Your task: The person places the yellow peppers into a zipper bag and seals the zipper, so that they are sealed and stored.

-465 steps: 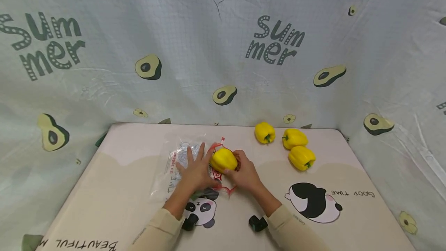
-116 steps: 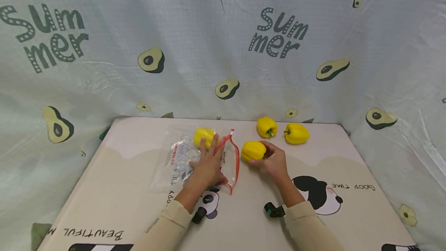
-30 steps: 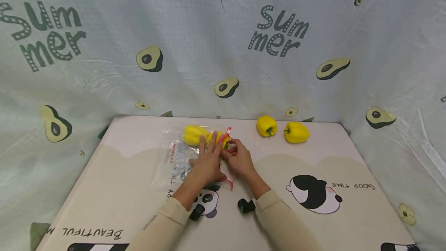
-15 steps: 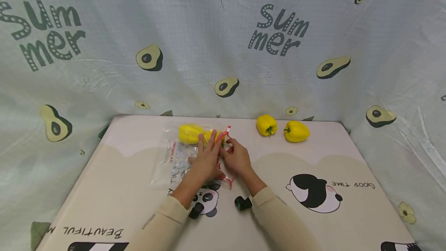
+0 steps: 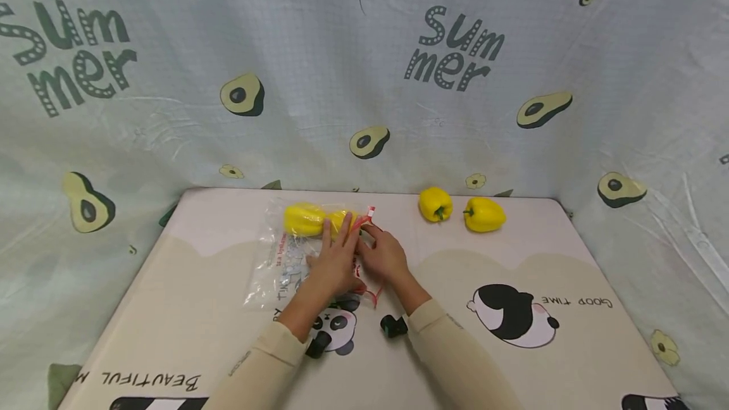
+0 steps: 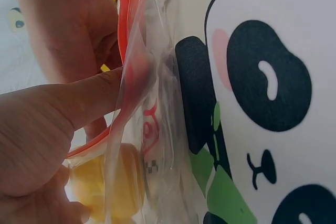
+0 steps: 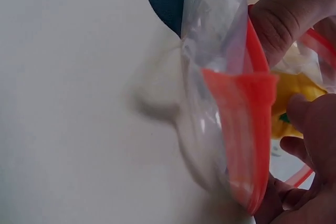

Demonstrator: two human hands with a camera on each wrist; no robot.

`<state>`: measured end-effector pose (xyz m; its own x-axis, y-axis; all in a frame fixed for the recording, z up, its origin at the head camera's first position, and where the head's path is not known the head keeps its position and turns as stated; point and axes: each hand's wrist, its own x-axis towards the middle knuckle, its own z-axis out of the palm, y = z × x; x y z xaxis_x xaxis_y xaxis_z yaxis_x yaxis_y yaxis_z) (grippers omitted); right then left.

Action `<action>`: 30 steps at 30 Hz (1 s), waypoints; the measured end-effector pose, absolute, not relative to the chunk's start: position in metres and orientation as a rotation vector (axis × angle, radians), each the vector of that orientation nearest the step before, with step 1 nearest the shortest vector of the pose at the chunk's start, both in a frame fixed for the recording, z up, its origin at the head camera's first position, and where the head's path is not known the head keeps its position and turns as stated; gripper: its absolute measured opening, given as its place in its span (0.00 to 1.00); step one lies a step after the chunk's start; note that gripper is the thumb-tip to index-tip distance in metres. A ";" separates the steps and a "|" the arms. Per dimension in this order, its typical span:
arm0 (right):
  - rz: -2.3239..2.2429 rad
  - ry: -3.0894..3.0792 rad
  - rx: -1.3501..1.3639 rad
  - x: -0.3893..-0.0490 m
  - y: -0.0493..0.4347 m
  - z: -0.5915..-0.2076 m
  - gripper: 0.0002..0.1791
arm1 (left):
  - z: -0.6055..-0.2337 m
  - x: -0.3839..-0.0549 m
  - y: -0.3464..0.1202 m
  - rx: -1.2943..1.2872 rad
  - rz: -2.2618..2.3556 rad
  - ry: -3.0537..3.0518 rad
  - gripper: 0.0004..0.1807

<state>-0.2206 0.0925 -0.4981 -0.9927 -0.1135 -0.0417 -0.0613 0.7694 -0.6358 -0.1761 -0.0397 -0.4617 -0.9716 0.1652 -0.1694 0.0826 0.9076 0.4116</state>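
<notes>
A clear plastic zip bag (image 5: 263, 277) lies flat on the table, its red-edged mouth facing right. Deep inside is one yellow bell pepper (image 5: 304, 219). A second yellow bell pepper (image 5: 337, 223) lies just within the mouth, partly behind the fingers. My left hand (image 5: 332, 269) rests over the bag near its mouth with fingers spread; in the left wrist view its thumb reaches in past the red zip edge (image 6: 124, 22) and keeps the mouth apart. My right hand (image 5: 387, 258) is at the mouth, where the right wrist view shows a fingertip touching the second pepper beside its green stem.
Two more yellow bell peppers stand at the back right of the table, one (image 5: 435, 204) left of the other (image 5: 484, 214). A printed cloth (image 5: 307, 62) hangs behind the table. Black wrist cameras sit below both sleeves.
Several seconds ago my right hand carried the second pepper outside the bag. Over the last second both peppers have slid left within the bag, with my right hand following into the mouth.
</notes>
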 end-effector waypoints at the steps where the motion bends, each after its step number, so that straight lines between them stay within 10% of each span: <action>1: -1.032 2.874 -0.130 -0.220 0.093 -0.498 0.27 | -0.461 -0.176 -0.040 0.195 0.611 2.876 0.68; 30: -1.767 2.639 0.160 -0.227 0.126 -0.482 0.12 | -0.458 -0.181 -0.034 0.135 0.641 2.834 0.71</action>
